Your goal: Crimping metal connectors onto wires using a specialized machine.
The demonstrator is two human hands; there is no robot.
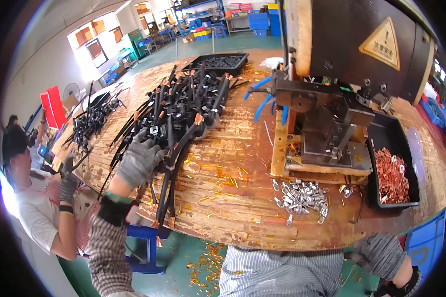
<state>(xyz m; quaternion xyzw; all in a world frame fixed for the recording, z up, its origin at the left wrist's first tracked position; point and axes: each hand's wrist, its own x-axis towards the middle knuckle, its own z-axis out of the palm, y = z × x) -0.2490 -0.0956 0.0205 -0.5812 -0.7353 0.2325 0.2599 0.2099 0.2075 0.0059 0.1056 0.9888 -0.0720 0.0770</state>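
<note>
My left hand [139, 161], in a grey knit glove, reaches onto a large pile of black cables [171, 119] with bare copper ends. Its fingers look apart against the near left side of the pile; whether they touch one cable in particular is unclear. Several long cables [169, 190] hang over the table's front edge beside it. My right hand [379, 255], also gloved in grey, is low beside my lap at the near right edge of the table. Its fingers are partly hidden, so their grip does not show. Striped cloth [282, 272] covers my lap.
A metal press [327, 128] stands at right. Silver terminals [302, 200] lie before it; a black tray [414, 202] beside it holds copper pieces [391, 175]. Another black tray [243, 62] sits behind the cables. A co-worker [39, 203] works at left near a blue stool [146, 270].
</note>
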